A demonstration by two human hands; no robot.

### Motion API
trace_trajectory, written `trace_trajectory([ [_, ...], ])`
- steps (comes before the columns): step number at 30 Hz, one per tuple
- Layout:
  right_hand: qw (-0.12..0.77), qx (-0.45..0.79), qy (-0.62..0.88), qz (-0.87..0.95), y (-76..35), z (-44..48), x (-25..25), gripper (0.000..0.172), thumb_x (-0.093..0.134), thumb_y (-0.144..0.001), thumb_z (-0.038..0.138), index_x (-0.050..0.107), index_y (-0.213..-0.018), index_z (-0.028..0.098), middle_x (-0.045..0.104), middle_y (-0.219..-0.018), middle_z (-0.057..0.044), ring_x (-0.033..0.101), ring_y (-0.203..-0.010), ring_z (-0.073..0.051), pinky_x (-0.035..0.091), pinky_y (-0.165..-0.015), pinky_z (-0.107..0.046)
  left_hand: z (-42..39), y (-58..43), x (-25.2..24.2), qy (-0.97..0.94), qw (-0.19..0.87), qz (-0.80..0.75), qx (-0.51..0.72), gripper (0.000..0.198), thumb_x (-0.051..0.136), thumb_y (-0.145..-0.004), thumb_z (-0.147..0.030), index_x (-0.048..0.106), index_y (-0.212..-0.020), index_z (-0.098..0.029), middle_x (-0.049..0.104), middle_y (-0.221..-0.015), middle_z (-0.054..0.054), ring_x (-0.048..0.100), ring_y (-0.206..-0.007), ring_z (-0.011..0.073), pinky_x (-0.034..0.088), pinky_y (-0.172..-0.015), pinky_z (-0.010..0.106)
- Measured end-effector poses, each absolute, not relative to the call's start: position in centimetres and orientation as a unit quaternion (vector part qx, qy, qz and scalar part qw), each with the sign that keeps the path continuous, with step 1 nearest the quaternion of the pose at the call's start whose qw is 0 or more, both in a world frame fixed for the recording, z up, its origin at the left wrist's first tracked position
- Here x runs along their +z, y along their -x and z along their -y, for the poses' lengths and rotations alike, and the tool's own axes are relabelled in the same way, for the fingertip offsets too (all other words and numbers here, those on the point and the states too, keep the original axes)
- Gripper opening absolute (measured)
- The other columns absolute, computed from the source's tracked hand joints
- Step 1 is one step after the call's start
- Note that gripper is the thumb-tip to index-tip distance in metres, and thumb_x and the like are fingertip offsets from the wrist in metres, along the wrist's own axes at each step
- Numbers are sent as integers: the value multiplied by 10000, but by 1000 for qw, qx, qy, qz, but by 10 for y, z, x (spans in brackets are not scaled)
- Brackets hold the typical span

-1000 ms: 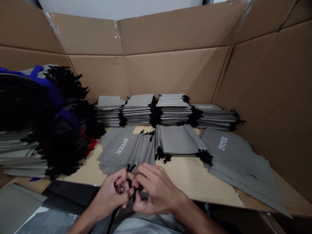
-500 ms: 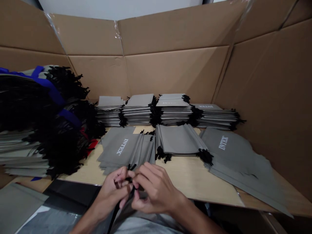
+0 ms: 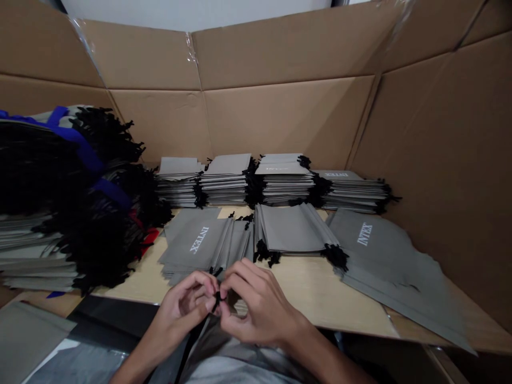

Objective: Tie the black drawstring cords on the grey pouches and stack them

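Right now, the left hand (image 3: 180, 308) and right hand (image 3: 260, 305) pinch a black drawstring (image 3: 217, 301) between their fingertips at lower centre, its grey bag (image 3: 210, 344) hanging below, while four squared stacks of grey bags (image 3: 284, 186) line the back of the worktop (image 3: 312, 293) and looser piles (image 3: 292, 229) lie in front.

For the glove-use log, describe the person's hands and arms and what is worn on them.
The left hand and right hand are bare, with no gloves or rings. The left forearm and right forearm show no watch or sleeve. Light grey fabric between them may be a shirt; the view cannot settle it.
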State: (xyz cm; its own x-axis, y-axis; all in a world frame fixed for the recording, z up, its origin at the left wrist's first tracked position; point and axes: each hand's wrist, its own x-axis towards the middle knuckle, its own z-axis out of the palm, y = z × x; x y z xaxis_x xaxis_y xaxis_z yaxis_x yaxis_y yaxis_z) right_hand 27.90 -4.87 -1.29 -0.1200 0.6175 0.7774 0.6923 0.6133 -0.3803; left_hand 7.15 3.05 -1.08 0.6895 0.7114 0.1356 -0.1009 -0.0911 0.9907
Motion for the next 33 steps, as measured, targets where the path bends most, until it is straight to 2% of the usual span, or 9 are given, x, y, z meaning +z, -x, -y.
trace_trajectory([
  [7, 513, -42, 434, 740, -281, 49, -12, 96, 679, -923, 202, 664, -1013, 233, 725, -942, -10, 657, -835, -187, 468, -701, -308, -33, -66, -10, -653, 641, -260, 309, 250, 895, -941, -385, 760, -1081, -229, 769, -983, 31, 725, -862, 174, 608, -774, 225],
  [15, 525, -28, 418, 741, -284, 47, -13, 81, 722, -985, 202, 698, -1060, 223, 772, -992, -15, 688, -866, -182, 510, -756, -300, -39, -57, -14, -686, 583, -283, 330, 274, 897, -931, -418, 774, -1077, -221, 756, -958, 35, 758, -889, 203, 633, -783, 234],
  [24, 511, -10, 391, 765, -287, 48, -9, 83, 737, -975, 197, 712, -1050, 222, 788, -965, -17, 696, -834, -176, 498, -715, -290, -32, -65, 3, -721, 555, -242, 337, 230, 857, -971, -391, 717, -922, -215, 701, -911, 20, 713, -849, 174, 605, -779, 216],
  [33, 496, -25, 401, 770, -284, 50, -12, 102, 712, -929, 175, 689, -1018, 220, 769, -927, -8, 675, -806, -176, 488, -680, -289, -27, -70, -1, -728, 549, -223, 345, 354, 801, -1008, -407, 567, -821, -217, 636, -861, 9, 629, -787, 156, 544, -708, 195],
])
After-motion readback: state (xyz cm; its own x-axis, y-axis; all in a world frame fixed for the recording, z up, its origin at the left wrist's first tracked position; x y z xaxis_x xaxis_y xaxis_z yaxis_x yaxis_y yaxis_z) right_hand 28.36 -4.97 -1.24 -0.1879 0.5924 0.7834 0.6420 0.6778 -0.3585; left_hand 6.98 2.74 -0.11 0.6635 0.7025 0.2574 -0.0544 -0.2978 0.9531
